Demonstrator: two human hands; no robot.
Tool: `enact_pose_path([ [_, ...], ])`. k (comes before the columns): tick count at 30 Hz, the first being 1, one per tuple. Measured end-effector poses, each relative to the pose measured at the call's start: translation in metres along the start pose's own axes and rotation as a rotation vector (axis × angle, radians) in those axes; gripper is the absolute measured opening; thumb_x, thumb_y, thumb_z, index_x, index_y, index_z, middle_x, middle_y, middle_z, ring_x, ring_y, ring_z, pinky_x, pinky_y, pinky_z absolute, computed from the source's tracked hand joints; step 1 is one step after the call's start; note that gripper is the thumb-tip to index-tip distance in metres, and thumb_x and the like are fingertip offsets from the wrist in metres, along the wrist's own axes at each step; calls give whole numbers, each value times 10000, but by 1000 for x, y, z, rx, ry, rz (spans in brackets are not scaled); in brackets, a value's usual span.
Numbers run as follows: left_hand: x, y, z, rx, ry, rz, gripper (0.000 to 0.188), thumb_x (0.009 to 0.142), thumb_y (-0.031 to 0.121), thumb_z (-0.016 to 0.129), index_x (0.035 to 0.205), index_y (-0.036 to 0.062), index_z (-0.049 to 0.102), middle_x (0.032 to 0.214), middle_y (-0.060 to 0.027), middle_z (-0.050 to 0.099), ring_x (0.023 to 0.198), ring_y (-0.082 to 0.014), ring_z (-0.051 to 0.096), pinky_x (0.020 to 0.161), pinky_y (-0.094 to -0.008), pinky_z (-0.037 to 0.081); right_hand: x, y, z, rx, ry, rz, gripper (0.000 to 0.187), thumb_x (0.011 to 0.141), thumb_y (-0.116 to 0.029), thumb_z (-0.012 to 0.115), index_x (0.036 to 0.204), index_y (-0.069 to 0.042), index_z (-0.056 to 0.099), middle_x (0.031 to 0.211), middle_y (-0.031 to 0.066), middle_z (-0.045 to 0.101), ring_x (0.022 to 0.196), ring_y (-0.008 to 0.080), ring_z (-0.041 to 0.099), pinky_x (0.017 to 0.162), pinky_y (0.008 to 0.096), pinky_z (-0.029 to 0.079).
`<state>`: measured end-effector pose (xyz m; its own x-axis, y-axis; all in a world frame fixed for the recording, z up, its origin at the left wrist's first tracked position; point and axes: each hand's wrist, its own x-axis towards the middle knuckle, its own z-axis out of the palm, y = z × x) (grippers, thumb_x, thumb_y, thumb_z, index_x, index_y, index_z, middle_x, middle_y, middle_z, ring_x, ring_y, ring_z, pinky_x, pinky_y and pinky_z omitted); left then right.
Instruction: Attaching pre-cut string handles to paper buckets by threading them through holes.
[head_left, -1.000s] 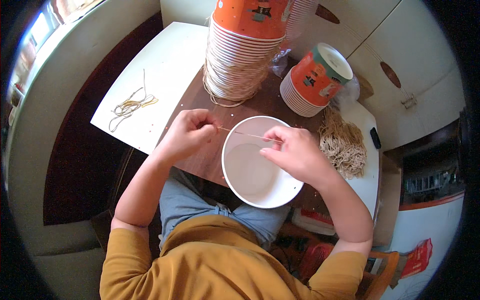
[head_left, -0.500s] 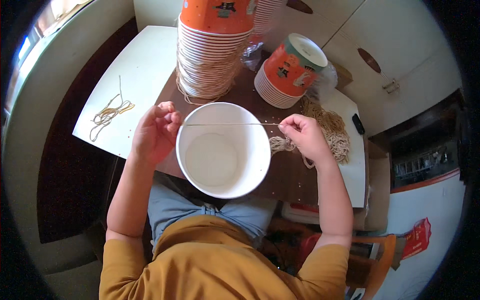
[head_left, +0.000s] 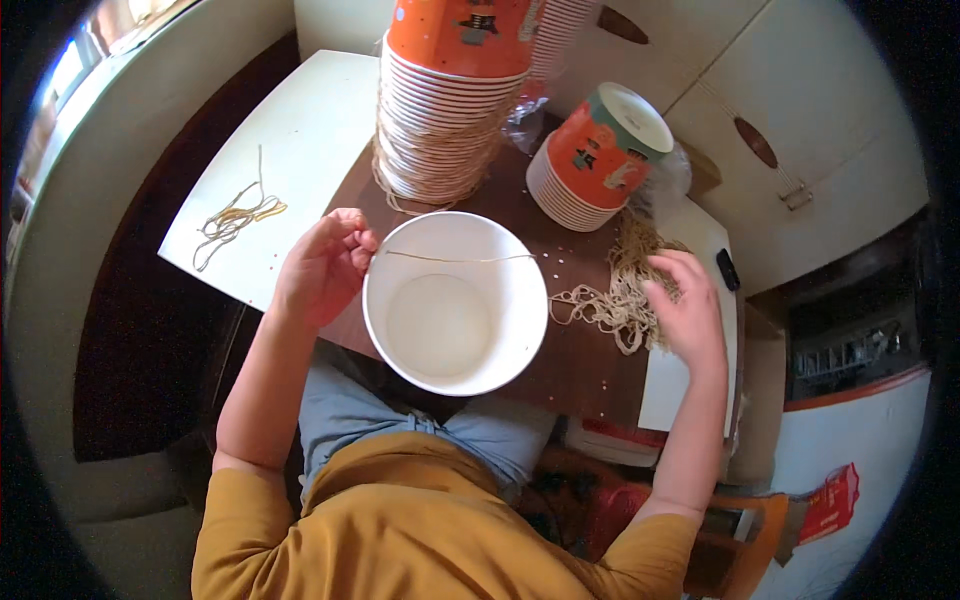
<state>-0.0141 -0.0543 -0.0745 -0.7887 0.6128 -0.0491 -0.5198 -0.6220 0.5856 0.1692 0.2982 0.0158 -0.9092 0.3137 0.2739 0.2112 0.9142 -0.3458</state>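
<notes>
A white paper bucket stands in front of me with its mouth toward me. A thin cord hangs slightly slack across the inside, near its far wall. At the left of the rim is my left hand, its fingers curled together close to the cord's left end; what they pinch, if anything, is hidden. My right hand is over the right of the table with thumb and fingers apart, holding nothing visible. It is beside a loose heap of beige cords.
Behind the bucket rises a tall stack of nested orange-printed buckets with cords hanging round it. A shorter upside-down stack stands right of it. Some loose cords lie on the white table leaf at left. A small black object lies at right.
My right hand has let go of the cord and moved right to the heap of cords. The cord, earlier taut across the bucket's mouth, now sags inside. My left hand stays by the rim.
</notes>
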Motion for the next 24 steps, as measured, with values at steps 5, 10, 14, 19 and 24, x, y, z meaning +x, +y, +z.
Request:
enact_pose_path([
  [5,-4,-3,-3,-9,80,64,125,937,164,471,918,67,548,797,-71,627,657,-126,580,640,-249,500,18,-122,57,361,-217,-535,451,765,-134,693,1175,-3,561,1139,181,590,1042,303,592,924,381,453],
  [10,-20,-33,13,-206,212,269,74,924,138,492,918,67,513,823,-61,572,705,-136,555,667,-257,481,31,-134,90,-71,-406,-564,350,789,-206,663,1070,-15,578,982,173,634,950,361,587,938,455,396],
  [14,-37,-57,27,-269,304,393,62,935,98,478,982,61,492,860,-76,574,737,-164,563,719,-324,505,16,-139,56,140,-319,-426,180,826,-179,628,837,0,639,674,158,602,624,329,595,585,402,471],
  [19,-42,-64,40,-312,231,478,62,939,67,484,991,43,508,874,-102,596,760,-192,575,778,-349,494,-19,-171,4,159,-456,-380,455,798,-393,694,1040,-21,592,826,174,634,707,303,645,624,387,507],
  [24,-47,-73,41,-243,175,491,68,950,66,473,1004,45,508,888,-98,597,768,-172,568,749,-303,476,-71,-171,41,-185,-265,-549,603,700,-265,768,1187,-2,528,793,89,548,649,235,561,601,352,429],
])
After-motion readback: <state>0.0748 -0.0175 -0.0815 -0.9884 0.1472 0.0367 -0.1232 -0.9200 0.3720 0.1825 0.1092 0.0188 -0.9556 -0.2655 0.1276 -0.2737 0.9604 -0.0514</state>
